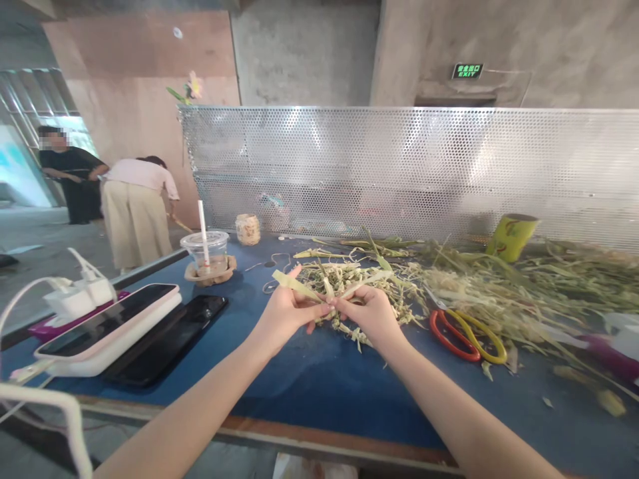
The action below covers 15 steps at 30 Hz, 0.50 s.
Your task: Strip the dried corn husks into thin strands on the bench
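Observation:
My left hand (287, 311) and my right hand (368, 313) meet over the table, fingertips pinched close together. Between them are pale green leaf strips; one leaf strip (295, 285) sticks out past my left fingers, another strip (362, 283) slants up over my right hand. The strips cross at my fingertips, where I cannot make out how they are joined. Right behind my hands lies a heap of small knotted leaf pieces (399, 293). Scissors (469, 336) with one red and one yellow handle rest to the right, their blades partly under dry leaves.
Loose dried leaves (539, 286) cover the right side, around a yellow-green can (512, 237). At left are a black phone (172, 342), a second phone (112, 326), chargers (82, 296), a lidded cup with straw (206, 249) and a jar (248, 229). A perforated metal panel (349, 166) stands behind. Two people are farther left.

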Motion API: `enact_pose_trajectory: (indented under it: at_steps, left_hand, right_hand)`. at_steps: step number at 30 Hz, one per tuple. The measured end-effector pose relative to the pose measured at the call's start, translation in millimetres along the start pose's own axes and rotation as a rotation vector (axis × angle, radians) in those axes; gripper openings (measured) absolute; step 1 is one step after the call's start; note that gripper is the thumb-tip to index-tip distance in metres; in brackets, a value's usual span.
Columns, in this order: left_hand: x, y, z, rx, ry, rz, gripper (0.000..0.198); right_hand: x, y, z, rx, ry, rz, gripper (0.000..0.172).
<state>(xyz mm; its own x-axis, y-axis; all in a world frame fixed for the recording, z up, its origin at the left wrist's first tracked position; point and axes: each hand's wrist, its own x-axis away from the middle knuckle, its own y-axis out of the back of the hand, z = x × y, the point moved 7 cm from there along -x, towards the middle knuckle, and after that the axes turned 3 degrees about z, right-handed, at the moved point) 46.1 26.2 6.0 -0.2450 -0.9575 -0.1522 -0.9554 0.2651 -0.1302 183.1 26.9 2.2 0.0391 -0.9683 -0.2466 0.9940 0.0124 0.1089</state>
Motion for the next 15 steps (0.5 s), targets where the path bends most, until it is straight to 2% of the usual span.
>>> enact_pose_trajectory:
  at_steps: [3, 8, 12, 15]
  left_hand:
    - [-1, 0.1, -1, -0.098, -0.051, 0.023, 0.108]
    - [-4, 5.6, 2, -0.091, -0.040, -0.018, 0.116]
    - [-4, 7.8, 2, -0.069, -0.024, -0.048, 0.120]
    - [-2, 7.0, 3, -0.105, 0.032, -0.058, 0.121]
  right_hand:
    - [1, 0, 0, 0.036, -0.016, -0.028, 0.024]
    - [1, -1, 1, 0.118, 0.014, -0.015, 0.027]
    - [4, -4, 11, 0.302, 0.222, 0.057, 0.018]
    - [11, -6, 23, 0.598, 0.443, 0.011, 0.015]
